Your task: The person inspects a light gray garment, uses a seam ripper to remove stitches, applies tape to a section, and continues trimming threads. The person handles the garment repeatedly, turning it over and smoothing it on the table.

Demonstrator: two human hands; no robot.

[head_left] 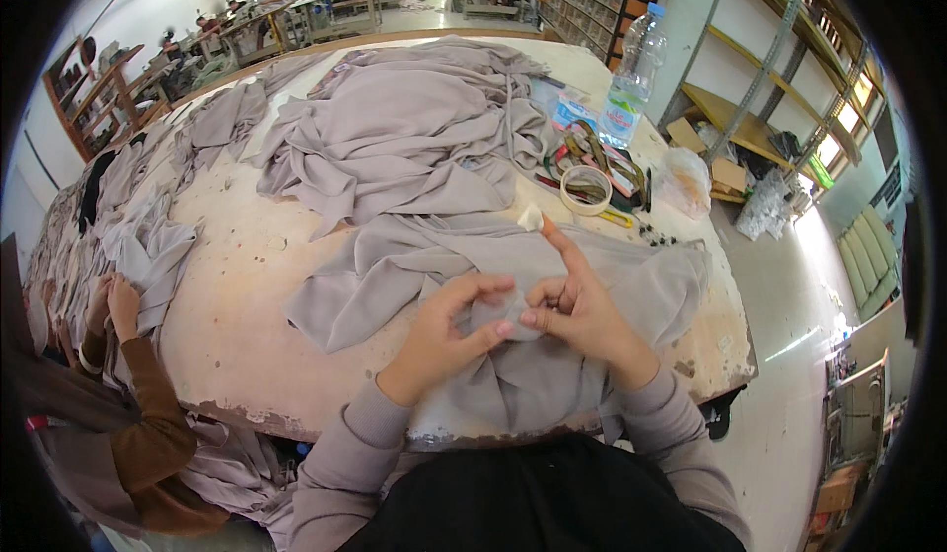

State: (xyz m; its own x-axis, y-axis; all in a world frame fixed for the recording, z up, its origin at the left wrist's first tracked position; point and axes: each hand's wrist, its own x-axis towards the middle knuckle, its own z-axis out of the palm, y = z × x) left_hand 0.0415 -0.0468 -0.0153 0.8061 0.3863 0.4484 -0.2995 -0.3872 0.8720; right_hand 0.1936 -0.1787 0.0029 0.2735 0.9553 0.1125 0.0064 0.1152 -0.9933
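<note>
A piece of thin grey fabric (631, 261) lies loosely over the near part of the table, draping down at the front edge. My right hand (584, 307) pinches a small raised part of it between thumb and curled fingers. Its index finger points up and away, with a white wrap (531, 219) on the tip. Facing it, my left hand (456, 317) curves around the same raised bit, thumb on the near side; its lower fingers are partly hidden. Between the hands the fabric is slightly blurred.
A large heap of grey fabric (414, 108) covers the table's far middle. To its right stand a water bottle (631, 83), a tape roll (586, 191), scissors and a clear plastic bag (683, 182). At left, a co-worker's hands (116, 303) handle more fabric. Metal shelves (735, 118) stand at right.
</note>
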